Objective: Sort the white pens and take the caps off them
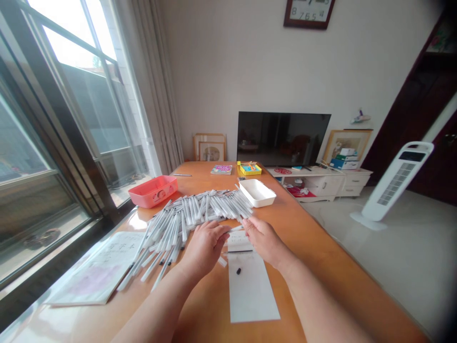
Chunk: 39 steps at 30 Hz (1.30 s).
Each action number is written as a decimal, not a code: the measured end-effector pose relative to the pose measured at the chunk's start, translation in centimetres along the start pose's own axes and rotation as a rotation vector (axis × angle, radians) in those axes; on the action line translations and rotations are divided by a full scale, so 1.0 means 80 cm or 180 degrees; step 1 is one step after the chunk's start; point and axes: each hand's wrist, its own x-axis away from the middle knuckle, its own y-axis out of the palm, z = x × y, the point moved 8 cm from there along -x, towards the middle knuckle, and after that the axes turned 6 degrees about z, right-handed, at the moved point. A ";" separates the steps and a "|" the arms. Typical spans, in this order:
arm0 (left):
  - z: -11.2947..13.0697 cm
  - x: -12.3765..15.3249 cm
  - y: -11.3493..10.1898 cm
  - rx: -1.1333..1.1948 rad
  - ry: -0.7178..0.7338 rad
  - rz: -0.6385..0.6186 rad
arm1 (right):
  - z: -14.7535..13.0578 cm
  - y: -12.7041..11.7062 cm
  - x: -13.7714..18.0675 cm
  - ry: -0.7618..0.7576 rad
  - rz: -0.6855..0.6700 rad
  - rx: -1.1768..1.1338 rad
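The tube (235, 229) is held up between the two hands, over the upper end of the paper (252, 293) on the tabletop (303, 267). The left hand (209, 243) has its grip closed at the tube's left end, thumb and fingers drawn together; the right hand (262, 238) has its grip pinched at the other end, near the fingertips. Only the short middle stretch of the tube shows between them, pale and lying almost level, its right end slightly higher; the fingers cover both ends, so how deep each one sits in the grip I cannot tell. Just below the tube, a thin dark rod (237, 251) lies across the paper, its left end reaching past the edge toward the left hand. A small black plug (238, 271) rests on the paper nearer the body, below the rod, and a clear cap (222, 261) lies on the wood just left of the paper, close to the left hand. Beyond both hands and off to the left spreads a big heap of pens (193, 209), its near right edge close to the right hand's fingertips. The pink box (152, 200) stands past the heap's left side, the white tray (262, 202) by its right end, and a notebook (94, 274) lies left of the heap, some pens overlapping its edge.
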 end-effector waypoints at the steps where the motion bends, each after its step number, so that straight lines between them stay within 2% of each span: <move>1: 0.001 0.000 0.000 -0.0001 0.0016 -0.0016 | 0.000 0.000 0.000 -0.0020 -0.0019 -0.0007; 7: 0.004 0.001 -0.004 0.0383 0.0024 -0.0222 | -0.008 0.001 0.004 -0.0197 -0.0236 0.0064; 14: 0.001 0.011 0.012 0.1299 -0.0384 -0.0916 | -0.019 -0.002 0.008 -0.0405 -0.0451 0.0051; 18: -0.014 0.011 0.013 0.0932 -0.0735 -0.0647 | -0.013 -0.002 0.005 -0.0352 -0.0297 0.0264; 21: -0.012 0.006 0.006 0.0545 -0.0619 -0.0440 | -0.012 0.000 0.004 -0.0356 -0.0229 0.0362; 24: -0.005 0.005 0.002 0.0489 -0.0428 -0.0475 | -0.013 0.003 0.005 -0.0311 -0.0311 0.0276; 29: -0.009 0.017 0.021 0.1084 -0.0697 -0.0900 | -0.016 0.003 0.007 -0.0269 -0.0331 0.0202; 34: -0.013 0.008 0.008 0.0540 -0.0694 -0.0287 | -0.015 0.000 0.006 -0.0176 -0.0204 0.0217; 36: -0.008 0.004 0.005 0.0425 -0.0558 -0.0255 | -0.015 0.001 0.006 -0.0153 -0.0248 0.0175; 39: -0.005 0.007 0.009 0.0583 -0.0515 -0.0458 | -0.016 0.001 0.007 -0.0151 -0.0304 0.0134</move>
